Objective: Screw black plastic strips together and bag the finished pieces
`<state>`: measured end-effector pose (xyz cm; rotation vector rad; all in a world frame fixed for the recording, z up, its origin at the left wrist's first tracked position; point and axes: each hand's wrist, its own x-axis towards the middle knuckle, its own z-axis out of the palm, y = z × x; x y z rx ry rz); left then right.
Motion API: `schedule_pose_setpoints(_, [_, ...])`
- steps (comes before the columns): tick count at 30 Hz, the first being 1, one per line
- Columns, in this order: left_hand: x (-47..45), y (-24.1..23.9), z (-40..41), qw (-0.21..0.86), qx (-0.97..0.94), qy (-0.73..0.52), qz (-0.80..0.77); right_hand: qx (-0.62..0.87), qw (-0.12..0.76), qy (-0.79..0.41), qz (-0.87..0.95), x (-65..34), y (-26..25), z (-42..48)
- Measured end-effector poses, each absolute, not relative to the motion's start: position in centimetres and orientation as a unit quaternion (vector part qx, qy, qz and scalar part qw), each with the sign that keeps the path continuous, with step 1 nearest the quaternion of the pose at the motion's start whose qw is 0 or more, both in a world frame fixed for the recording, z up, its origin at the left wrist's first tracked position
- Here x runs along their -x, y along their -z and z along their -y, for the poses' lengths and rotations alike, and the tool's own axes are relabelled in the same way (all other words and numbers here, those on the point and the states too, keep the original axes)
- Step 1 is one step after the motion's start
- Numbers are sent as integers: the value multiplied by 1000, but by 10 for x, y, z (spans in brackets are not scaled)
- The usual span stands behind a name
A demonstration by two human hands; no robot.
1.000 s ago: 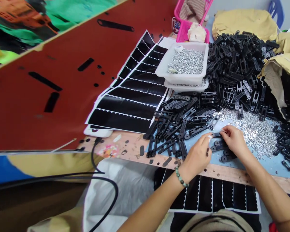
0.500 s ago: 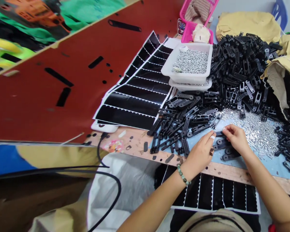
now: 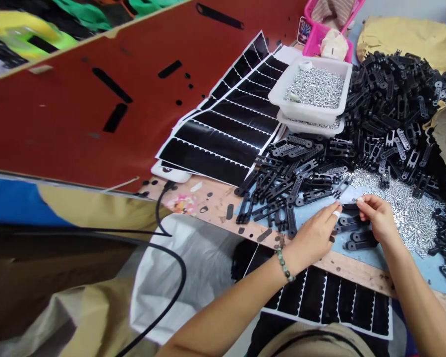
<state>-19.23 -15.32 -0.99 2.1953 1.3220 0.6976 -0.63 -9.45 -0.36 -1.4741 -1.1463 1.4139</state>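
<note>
My left hand point(image 3: 316, 234), with a bead bracelet at the wrist, has its fingers together on the left end of a slim black plastic part point(image 3: 350, 208). At that part's right end, my right hand point(image 3: 379, 218) is closed in a pinch; whatever is between its fingertips is too small to make out. Just below, several black plastic links point(image 3: 360, 240) lie side by side on the blue table covering. Loose silver screws and nuts point(image 3: 416, 213) spread to the right of my right hand. A heap of black plastic pieces point(image 3: 390, 104) rises behind.
White tubs point(image 3: 315, 89) of silver screws stand stacked at the back, beside sheets of black stickers point(image 3: 223, 134). A red-brown board point(image 3: 70, 129) borders the left. Pink baskets point(image 3: 312, 44) and a yellow sack point(image 3: 412, 42) sit farther back. A black cable point(image 3: 182, 277) hangs below the table edge.
The view has shifted, so the table things sit farther right in the picture. Both hands stay at the same black part, with the right fingers still pinched near its end.
</note>
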Motion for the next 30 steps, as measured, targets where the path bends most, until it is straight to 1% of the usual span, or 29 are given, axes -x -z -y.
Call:
schedule_pose_setpoints(12, [192,9,155,242,-805,-246,-483,600,346,-517,504,6,5,94])
schedule_pose_setpoints(20, [186,4,148,210,-815,-226,-491,618,294,-476,552,7,4,94])
schedule_pose_setpoints(22, [183,3,146,198,-819,-214,-495,630,267,-411,603,7,3,93])
schedule_pose_setpoints(25, [181,4,145,180,-823,-212,-495,619,205,-264,711,8,-4,93])
schedule_pose_setpoints(28, [180,6,144,168,-823,-226,-493,630,142,-157,747,7,-14,91])
schedule_pose_setpoints(30, [181,6,145,168,-819,-238,-494,637,144,-116,749,-1,-20,92])
